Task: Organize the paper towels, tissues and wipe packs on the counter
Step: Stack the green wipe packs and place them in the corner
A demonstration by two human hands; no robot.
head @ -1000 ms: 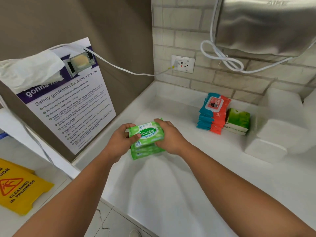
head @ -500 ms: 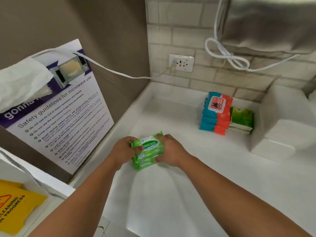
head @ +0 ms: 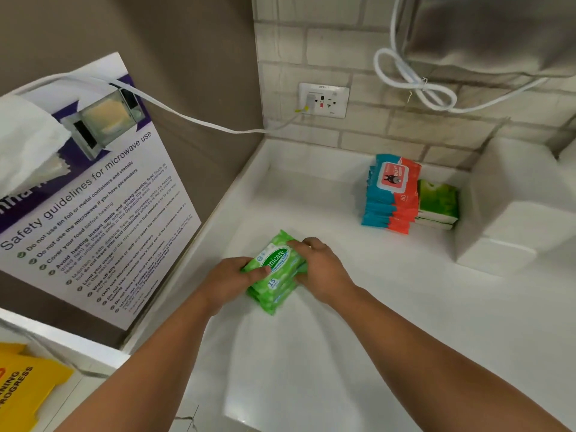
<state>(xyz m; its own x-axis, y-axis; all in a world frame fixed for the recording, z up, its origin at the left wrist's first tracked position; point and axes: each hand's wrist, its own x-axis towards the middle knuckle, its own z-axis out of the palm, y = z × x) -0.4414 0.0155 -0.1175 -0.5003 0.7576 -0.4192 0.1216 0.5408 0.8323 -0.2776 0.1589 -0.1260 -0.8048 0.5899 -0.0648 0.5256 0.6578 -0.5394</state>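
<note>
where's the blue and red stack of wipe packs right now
In the head view, the blue and red wipe stack stands at the back of the counter near the brick wall, right of centre, with the small green tissue packs against its right side.

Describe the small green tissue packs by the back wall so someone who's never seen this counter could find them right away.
Start at the wall socket on the brick wall and drop to the white counter below it. There stands a stack of blue and red wipe packs; the green tissue packs sit against its right side. They form a lower, smaller pile with leafy green tops and no red.
</note>
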